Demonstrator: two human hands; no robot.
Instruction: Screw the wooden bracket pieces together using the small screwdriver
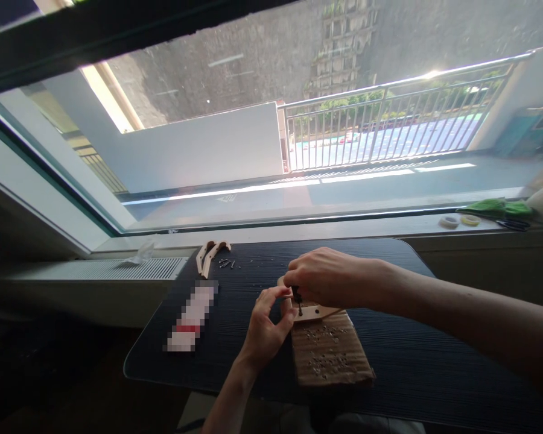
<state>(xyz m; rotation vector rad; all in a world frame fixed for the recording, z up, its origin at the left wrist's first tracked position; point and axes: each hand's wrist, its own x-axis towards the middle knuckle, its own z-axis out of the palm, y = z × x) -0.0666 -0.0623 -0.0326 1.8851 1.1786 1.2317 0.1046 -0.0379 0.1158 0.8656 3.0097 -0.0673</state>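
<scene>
My right hand is closed round a small dark tool with a thin upright shaft, its kind partly hidden by the fingers. The shaft's tip meets a pale wooden piece, close to a dark hole in it. At the left end of that piece, my left hand grips with thumb and fingers. Underneath lies a brown corrugated cardboard block, its top pitted with many small holes. The far part of the wooden piece is covered by my right hand.
Two curved wooden pieces lie at the dark table's far left, with several screws beside them. A blurred pale strip lies nearer. Tape rolls and a green cloth rest on the windowsill.
</scene>
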